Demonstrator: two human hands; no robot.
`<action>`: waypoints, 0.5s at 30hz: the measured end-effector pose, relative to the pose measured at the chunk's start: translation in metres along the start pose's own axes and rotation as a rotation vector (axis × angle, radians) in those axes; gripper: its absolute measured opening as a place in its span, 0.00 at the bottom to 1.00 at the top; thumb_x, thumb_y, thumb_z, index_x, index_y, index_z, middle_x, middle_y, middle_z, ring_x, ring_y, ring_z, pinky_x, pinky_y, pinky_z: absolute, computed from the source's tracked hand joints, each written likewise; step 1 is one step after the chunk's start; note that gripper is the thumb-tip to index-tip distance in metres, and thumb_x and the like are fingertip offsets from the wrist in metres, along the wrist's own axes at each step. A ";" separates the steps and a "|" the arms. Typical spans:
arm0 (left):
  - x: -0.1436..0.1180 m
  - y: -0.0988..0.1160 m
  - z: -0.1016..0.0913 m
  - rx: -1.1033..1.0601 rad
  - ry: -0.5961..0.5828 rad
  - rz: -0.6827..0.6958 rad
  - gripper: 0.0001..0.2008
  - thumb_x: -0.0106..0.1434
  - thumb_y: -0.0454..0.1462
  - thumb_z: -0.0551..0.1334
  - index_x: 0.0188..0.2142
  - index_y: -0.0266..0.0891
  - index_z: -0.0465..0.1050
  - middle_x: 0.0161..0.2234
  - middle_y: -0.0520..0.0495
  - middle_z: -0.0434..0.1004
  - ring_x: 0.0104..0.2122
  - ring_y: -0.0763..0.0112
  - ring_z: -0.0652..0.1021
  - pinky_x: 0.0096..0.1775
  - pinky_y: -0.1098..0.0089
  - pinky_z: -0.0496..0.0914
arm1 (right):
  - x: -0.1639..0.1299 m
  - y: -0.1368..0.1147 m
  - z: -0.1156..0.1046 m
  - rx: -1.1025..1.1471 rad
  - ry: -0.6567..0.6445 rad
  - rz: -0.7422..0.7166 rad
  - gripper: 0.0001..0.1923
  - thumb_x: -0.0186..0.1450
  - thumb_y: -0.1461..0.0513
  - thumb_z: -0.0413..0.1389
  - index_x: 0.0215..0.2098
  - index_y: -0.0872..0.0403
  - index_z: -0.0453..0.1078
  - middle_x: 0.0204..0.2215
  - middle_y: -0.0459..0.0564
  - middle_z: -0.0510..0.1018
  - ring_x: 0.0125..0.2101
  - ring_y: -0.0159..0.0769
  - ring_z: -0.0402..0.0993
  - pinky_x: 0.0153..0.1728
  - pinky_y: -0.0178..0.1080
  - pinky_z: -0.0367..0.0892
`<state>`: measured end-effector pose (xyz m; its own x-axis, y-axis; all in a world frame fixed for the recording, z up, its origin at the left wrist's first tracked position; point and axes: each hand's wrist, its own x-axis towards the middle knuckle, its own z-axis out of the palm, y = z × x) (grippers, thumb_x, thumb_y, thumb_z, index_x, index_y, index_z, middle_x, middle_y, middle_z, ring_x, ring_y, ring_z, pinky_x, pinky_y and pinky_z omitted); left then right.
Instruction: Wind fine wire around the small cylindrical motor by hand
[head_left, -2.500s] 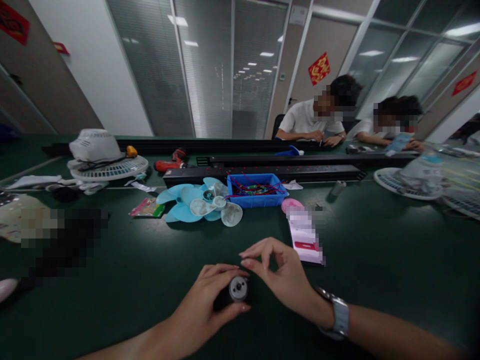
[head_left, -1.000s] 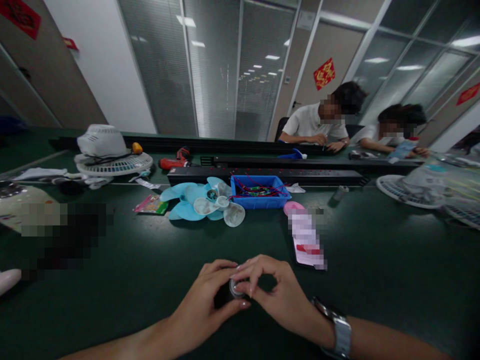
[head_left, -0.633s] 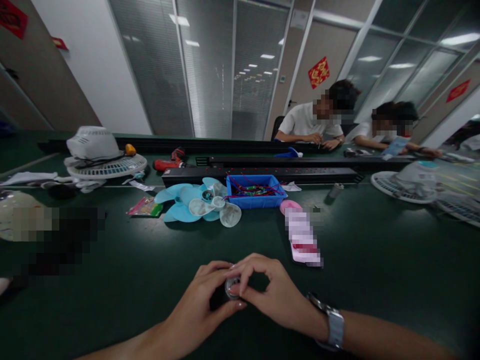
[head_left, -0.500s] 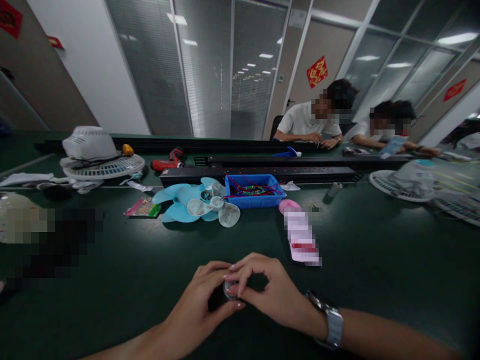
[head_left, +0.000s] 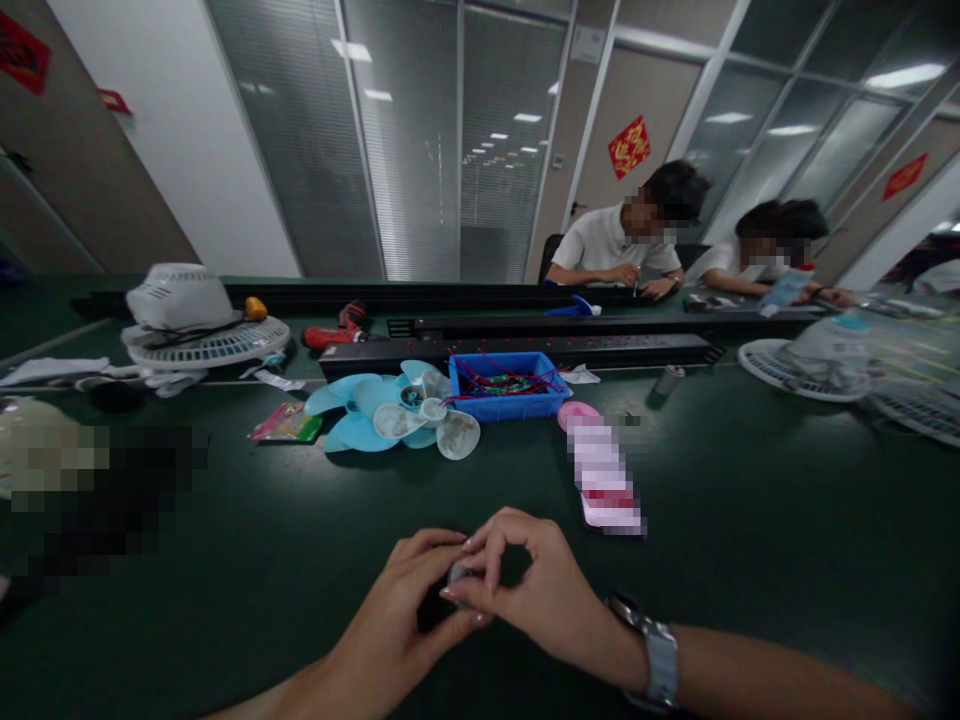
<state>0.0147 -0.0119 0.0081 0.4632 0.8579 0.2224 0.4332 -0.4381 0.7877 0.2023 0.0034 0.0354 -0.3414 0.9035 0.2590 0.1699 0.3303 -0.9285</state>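
Note:
Both hands meet low in the middle of the head view, over the dark green table. My left hand [head_left: 409,610] curls its thumb and fingers around a small round metallic piece [head_left: 456,572], mostly hidden by fingers. Across its top, my right hand [head_left: 525,575] has thumb and fingertips pinched together, touching the piece or something on it too small to make out. A silver watch is on the right wrist. Beyond the hands lie light blue and clear fan blades [head_left: 390,408] and a phone [head_left: 606,475] with a pink screen.
A blue bin [head_left: 510,403] holds wires and small circuit boards. Behind it run long black metal bars [head_left: 525,352]. A red power drill [head_left: 334,332], white fan housings [head_left: 202,340] and a small metal cylinder [head_left: 667,380] stand around. Two people sit across the table.
My right thumb has shifted left across the round piece, covering more of it. My left hand keeps its grip, and the view has tilted slightly.

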 end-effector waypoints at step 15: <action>-0.003 -0.005 0.002 -0.011 0.022 0.015 0.16 0.63 0.33 0.67 0.49 0.47 0.73 0.50 0.44 0.74 0.51 0.54 0.74 0.50 0.54 0.71 | -0.005 -0.005 -0.007 -0.081 -0.115 -0.145 0.12 0.58 0.74 0.62 0.27 0.52 0.70 0.37 0.44 0.82 0.42 0.35 0.77 0.45 0.39 0.70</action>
<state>0.0129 -0.0133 0.0022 0.4525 0.8571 0.2463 0.4177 -0.4477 0.7906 0.2098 -0.0004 0.0408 -0.4705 0.8093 0.3516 0.1835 0.4795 -0.8581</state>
